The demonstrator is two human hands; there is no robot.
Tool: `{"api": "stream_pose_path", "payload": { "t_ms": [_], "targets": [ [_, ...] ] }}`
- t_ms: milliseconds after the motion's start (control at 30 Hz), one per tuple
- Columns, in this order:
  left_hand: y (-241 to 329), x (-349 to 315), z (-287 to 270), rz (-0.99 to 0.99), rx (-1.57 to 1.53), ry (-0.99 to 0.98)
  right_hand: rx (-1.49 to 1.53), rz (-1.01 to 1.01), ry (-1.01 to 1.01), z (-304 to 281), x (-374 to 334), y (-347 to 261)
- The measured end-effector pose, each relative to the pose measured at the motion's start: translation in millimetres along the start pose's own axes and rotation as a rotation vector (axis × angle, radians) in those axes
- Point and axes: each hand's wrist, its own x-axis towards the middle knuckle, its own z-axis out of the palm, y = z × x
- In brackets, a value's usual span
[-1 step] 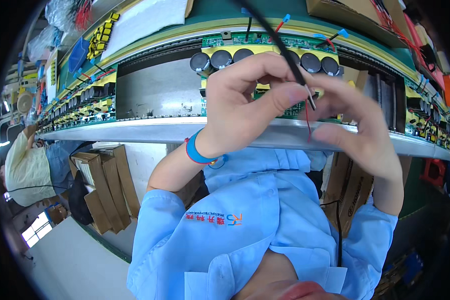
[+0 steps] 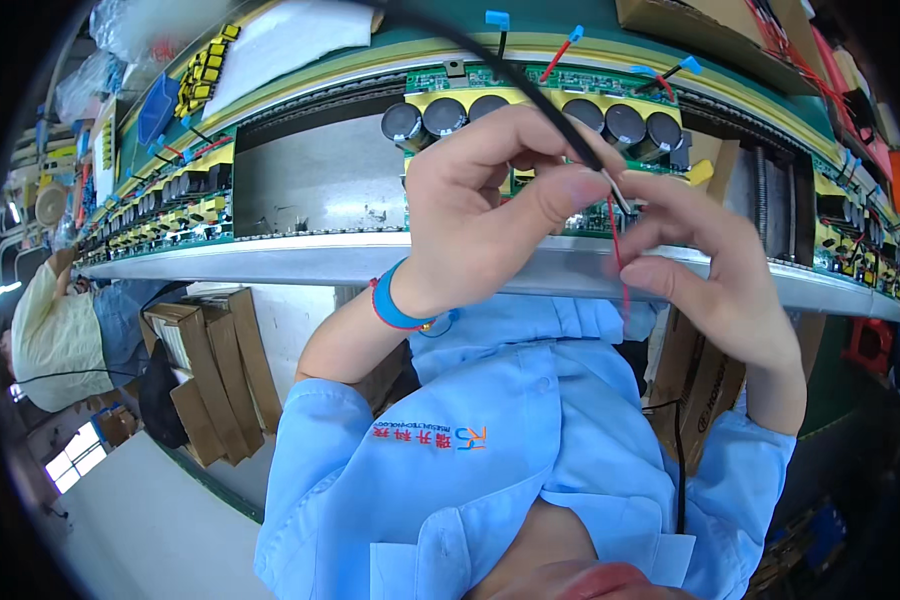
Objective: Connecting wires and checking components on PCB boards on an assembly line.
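Change: nothing is shifting between the earlier frame and this one; both hands are staying raised together in front of the circuit board (image 2: 570, 80), keeping the same grip.
Left hand (image 2: 490, 215): it is curling around the black cable (image 2: 490, 62), with thumb and forefinger pinching the cable's end near the middle of the view; a blue wristband (image 2: 395, 305) is sitting on its wrist.
Right hand (image 2: 715, 275): its fingers are pressing together on the thin red wire (image 2: 617, 250), which is hanging down between the two hands.
Cable and wire: the black cable is arching in from the far left top edge to the fingertips; whether it is joining the red wire there is probably hidden behind the fingers.
Far: the board with its row of dark round capacitors (image 2: 440, 115) is lying on the conveyor line (image 2: 300, 255), just behind the hands.
Near: a light blue work shirt (image 2: 510, 450) is filling the lower centre.
Left: cardboard boxes (image 2: 210, 370) are standing under the line, and another person (image 2: 55, 340) is working at the far left.
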Motion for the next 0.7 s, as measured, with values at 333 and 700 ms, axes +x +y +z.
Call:
{"api": "stream_pose_path", "payload": {
  "t_ms": [333, 700],
  "targets": [
    [14.9, -17.7, -6.2, 0.310, 0.598, -0.257, -0.051, -0.055, -0.022, 12.0, -25.2, 10.9],
    [-9.7, -35.4, 23.2, 0.690, 0.979, -0.339, -0.696, -0.449, 0.325, 16.5, -46.6, 31.8]
  ]
}}
